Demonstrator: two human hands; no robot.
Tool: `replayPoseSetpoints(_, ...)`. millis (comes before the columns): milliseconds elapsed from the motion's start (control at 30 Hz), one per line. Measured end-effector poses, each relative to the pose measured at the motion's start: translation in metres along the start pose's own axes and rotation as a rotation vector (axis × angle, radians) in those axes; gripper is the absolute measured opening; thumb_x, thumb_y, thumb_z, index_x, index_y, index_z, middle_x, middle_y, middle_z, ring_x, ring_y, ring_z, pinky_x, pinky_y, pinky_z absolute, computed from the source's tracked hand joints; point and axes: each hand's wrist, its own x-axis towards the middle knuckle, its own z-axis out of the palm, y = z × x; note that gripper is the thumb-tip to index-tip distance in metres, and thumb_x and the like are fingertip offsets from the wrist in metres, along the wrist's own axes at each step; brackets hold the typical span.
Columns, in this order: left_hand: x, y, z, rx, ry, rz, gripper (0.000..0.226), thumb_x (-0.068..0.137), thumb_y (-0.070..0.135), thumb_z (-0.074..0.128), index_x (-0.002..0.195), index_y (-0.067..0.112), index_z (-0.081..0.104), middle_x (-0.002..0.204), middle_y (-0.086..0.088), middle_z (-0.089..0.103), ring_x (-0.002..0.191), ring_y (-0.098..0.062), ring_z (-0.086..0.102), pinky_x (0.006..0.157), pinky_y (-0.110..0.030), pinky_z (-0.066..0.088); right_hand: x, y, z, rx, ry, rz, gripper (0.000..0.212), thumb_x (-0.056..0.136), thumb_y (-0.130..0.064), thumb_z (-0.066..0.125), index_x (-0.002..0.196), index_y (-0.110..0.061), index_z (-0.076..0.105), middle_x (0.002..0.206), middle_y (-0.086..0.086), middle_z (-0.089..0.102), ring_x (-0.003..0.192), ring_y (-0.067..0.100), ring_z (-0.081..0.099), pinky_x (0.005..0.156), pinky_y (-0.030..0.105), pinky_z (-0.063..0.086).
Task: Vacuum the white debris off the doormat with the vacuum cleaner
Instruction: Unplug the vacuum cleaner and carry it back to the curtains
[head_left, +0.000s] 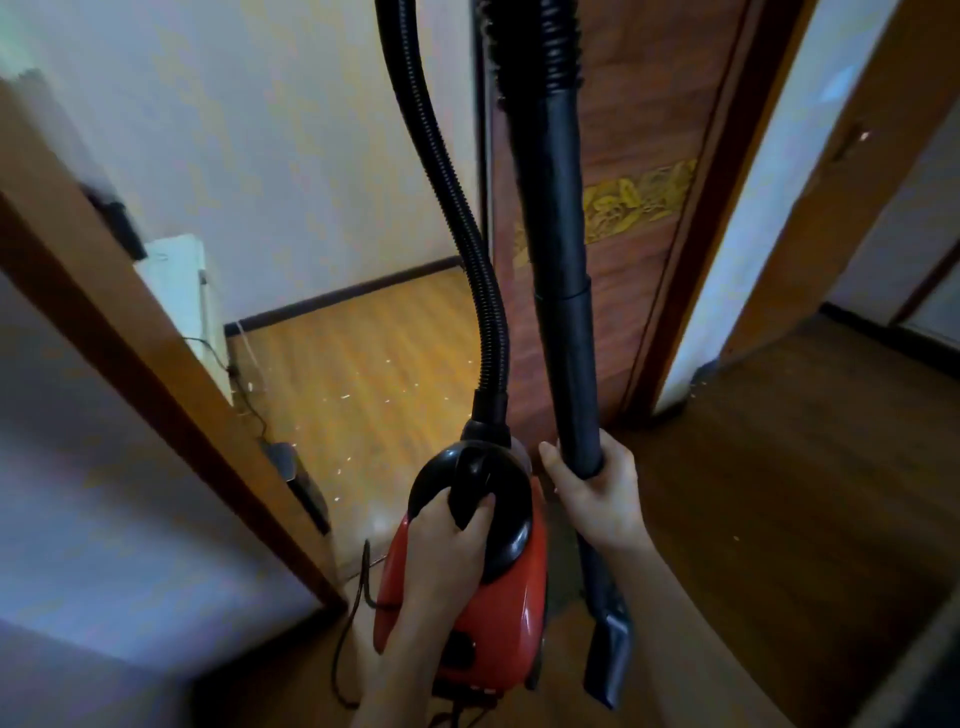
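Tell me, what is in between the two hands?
In the head view, the vacuum cleaner's black rounded top sits between the left hand, which grips its handle, and the right hand, which holds the black tube.

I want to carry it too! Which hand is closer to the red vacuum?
Left. The left hand grips the black handle on top of the red vacuum; the right hand grips the black tube just to its right.
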Motion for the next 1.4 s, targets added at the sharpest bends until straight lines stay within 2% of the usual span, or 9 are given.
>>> replayPoseSetpoints(133, 0.008, 0.039, 0.068, -0.002, -0.116, 0.053, 0.017, 0.095, 0.034, 0.059, 0.083, 0.026, 0.067, 0.077, 0.010, 0.068, 0.076, 0.002, 0.061, 0.068, -0.020, 0.048, 0.007, 0.008, -0.076, 0.009, 0.111, 0.055, 0.022, 0.091, -0.030, 0.071, 0.074, -0.034, 0.059, 0.060, 0.016, 0.050, 0.050, 0.038, 0.049, 0.047, 0.043, 0.043)
replayPoseSetpoints(300, 0.012, 0.089, 0.157, 0.021, -0.244, 0.093, 0.014, 0.095, 0.034, 0.059, 0.087, 0.027, 0.068, 0.081, 0.012, 0.067, 0.080, 0.003, 0.061, 0.068, -0.018, 0.044, 0.017, 0.027, -0.175, -0.015, 0.242, 0.122, 0.043, 0.093, -0.004, 0.069, 0.068, -0.034, 0.054, 0.055, 0.000, 0.047, 0.044, 0.020, 0.045, 0.043, 0.031, 0.041)
replayPoseSetpoints(433, 0.014, 0.120, 0.223, 0.005, -0.301, 0.121, 0.016, 0.093, 0.033, 0.062, 0.078, 0.028, 0.063, 0.074, 0.010, 0.066, 0.075, -0.001, 0.063, 0.064, -0.018, 0.045, 0.024, 0.043, -0.248, -0.050, 0.356, 0.147, 0.033, 0.092, -0.001, 0.070, 0.068, -0.008, 0.048, 0.057, 0.021, 0.042, 0.046, 0.031, 0.038, 0.043, 0.041, 0.038)
replayPoseSetpoints(533, 0.017, 0.139, 0.268, 0.011, -0.334, 0.167, 0.021, 0.092, 0.030, 0.063, 0.072, 0.029, 0.058, 0.067, 0.010, 0.063, 0.067, -0.004, 0.062, 0.059, -0.015, 0.040, 0.026, 0.048, -0.296, -0.085, 0.416, 0.149, 0.033, 0.091, 0.002, 0.069, 0.068, -0.004, 0.046, 0.057, 0.021, 0.042, 0.046, 0.029, 0.037, 0.044, 0.035, 0.037)
replayPoseSetpoints(700, 0.019, 0.173, 0.328, -0.014, -0.426, 0.222, 0.018, 0.092, 0.030, 0.064, 0.074, 0.031, 0.060, 0.066, 0.010, 0.063, 0.065, -0.008, 0.064, 0.060, -0.018, 0.045, 0.022, 0.057, -0.365, -0.153, 0.540, 0.177, 0.032, 0.090, -0.001, 0.071, 0.070, 0.003, 0.046, 0.059, 0.028, 0.043, 0.047, 0.041, 0.039, 0.042, 0.044, 0.036)
replayPoseSetpoints(933, 0.048, 0.203, 0.404, -0.032, -0.557, 0.314, 0.016, 0.092, 0.031, 0.065, 0.095, 0.016, 0.070, 0.082, 0.005, 0.070, 0.082, -0.012, 0.067, 0.073, -0.027, 0.051, 0.029, 0.079, -0.433, -0.251, 0.707, 0.213, 0.036, 0.088, -0.002, 0.073, 0.067, -0.003, 0.044, 0.056, 0.021, 0.043, 0.047, 0.038, 0.039, 0.043, 0.038, 0.035)
replayPoseSetpoints(1100, 0.092, 0.217, 0.465, -0.009, -0.611, 0.363, 0.016, 0.092, 0.031, 0.065, 0.094, 0.016, 0.070, 0.083, 0.004, 0.070, 0.083, -0.011, 0.066, 0.079, -0.040, 0.055, 0.055, 0.108, -0.473, -0.303, 0.804, 0.265, 0.031, 0.089, -0.004, 0.074, 0.072, 0.002, 0.049, 0.058, 0.023, 0.047, 0.050, 0.043, 0.045, 0.042, 0.037, 0.037)
replayPoseSetpoints(1233, 0.146, 0.233, 0.525, -0.037, -0.695, 0.411, 0.026, 0.092, 0.033, 0.064, 0.110, 0.015, 0.070, 0.100, 0.005, 0.071, 0.099, -0.010, 0.065, 0.086, -0.034, 0.053, 0.104, 0.143, -0.505, -0.351, 0.885, 0.289, 0.034, 0.085, -0.018, 0.074, 0.068, -0.006, 0.047, 0.059, 0.025, 0.047, 0.050, 0.043, 0.045, 0.043, 0.041, 0.038)
replayPoseSetpoints(1400, 0.204, 0.265, 0.584, -0.037, -0.761, 0.453, 0.010, 0.093, 0.026, 0.065, 0.101, 0.021, 0.067, 0.088, 0.019, 0.064, 0.088, 0.001, 0.061, 0.074, -0.011, 0.044, 0.175, 0.164, -0.536, -0.408, 0.932, 0.341, 0.039, 0.088, -0.007, 0.076, 0.066, -0.024, 0.049, 0.057, 0.020, 0.052, 0.047, 0.036, 0.047, 0.041, 0.033, 0.039)
